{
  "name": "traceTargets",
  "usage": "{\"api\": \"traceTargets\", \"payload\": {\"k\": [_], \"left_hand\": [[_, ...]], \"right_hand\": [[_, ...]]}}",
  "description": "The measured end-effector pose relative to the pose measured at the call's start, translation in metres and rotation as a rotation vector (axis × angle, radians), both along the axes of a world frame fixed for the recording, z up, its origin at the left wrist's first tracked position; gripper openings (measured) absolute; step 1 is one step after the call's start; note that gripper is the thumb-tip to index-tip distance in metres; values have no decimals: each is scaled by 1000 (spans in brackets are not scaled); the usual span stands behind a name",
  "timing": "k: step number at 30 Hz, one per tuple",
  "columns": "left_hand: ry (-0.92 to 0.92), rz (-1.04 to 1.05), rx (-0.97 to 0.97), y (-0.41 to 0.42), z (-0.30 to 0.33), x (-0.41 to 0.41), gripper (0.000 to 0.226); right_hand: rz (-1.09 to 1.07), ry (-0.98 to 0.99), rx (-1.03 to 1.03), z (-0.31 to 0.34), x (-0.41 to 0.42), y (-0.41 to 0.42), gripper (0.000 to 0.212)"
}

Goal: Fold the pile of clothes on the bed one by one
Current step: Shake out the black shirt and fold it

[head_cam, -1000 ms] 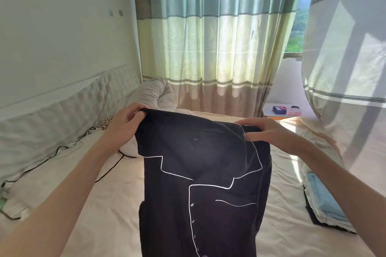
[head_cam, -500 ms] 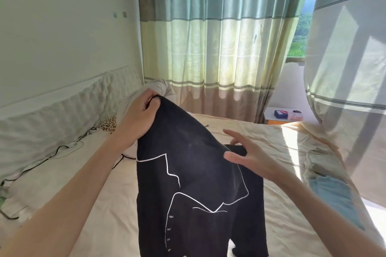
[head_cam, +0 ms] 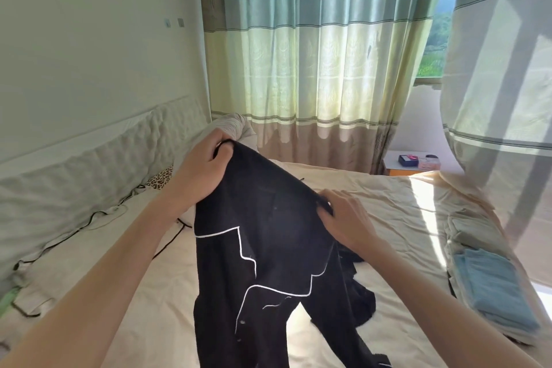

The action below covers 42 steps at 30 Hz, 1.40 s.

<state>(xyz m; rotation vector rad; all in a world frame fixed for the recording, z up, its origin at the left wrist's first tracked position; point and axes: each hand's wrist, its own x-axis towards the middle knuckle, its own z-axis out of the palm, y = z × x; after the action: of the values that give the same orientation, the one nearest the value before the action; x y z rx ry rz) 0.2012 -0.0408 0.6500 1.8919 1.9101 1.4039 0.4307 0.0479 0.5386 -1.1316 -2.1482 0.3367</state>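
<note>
A: Starting on my left. Padded headboard [head_cam: 98,155] runs along the wall, well out beyond the left hand [head_cam: 203,167]; a black cable [head_cam: 98,218] trails over the bed [head_cam: 388,206] below that wrist.

B: And the hand itself?

A: Fingers curled, pinching one top corner of the black shirt [head_cam: 268,248] and holding it up. From my vantage the shirt hangs between the two hands, lower part draping onto the sheet beneath them. White piping and buttons face me.

B: Right hand [head_cam: 343,218]?

A: Lower than the left, at the shirt's other top edge. Fingers bent onto the cloth; a pinch, I judge, though the fingertips are partly hidden.

B: How will it handle?

A: Light, limp, no stiffness; it sags wherever unsupported. I'd take it at both shoulder seams, level, so the front hangs flat.

B: Further right?

A: Folded stack [head_cam: 490,287], blue piece on top, out past the right forearm. Curtain [head_cam: 313,54] beyond both hands.
</note>
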Motion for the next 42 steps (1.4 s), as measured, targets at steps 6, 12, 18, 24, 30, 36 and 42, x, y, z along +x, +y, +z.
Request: {"api": "traceTargets", "payload": {"k": [6, 12, 18, 24, 30, 36, 42], "left_hand": [[91, 63, -11, -11, -15, -36, 18], [-96, 62, 28, -9, -22, -48, 20], [-235, 128, 65, -7, -24, -45, 22], [-284, 176, 100, -3, -33, -40, 21], [-268, 126, 89, 6, -35, -37, 19], [-140, 103, 101, 0, -41, -35, 21], [22, 103, 24, -46, -81, -28, 26]], "right_hand": [[178, 307, -250, 41, -2, 2, 30], [288, 490, -608, 75, -8, 7, 30], [439, 602, -701, 77, -11, 13, 34], [443, 585, -857, 75, -11, 11, 44], [-14, 272, -479, 73, -19, 26, 84], [282, 466, -853, 74, 0, 18, 58], [685, 626, -1174, 35, 37, -3, 45]]}}
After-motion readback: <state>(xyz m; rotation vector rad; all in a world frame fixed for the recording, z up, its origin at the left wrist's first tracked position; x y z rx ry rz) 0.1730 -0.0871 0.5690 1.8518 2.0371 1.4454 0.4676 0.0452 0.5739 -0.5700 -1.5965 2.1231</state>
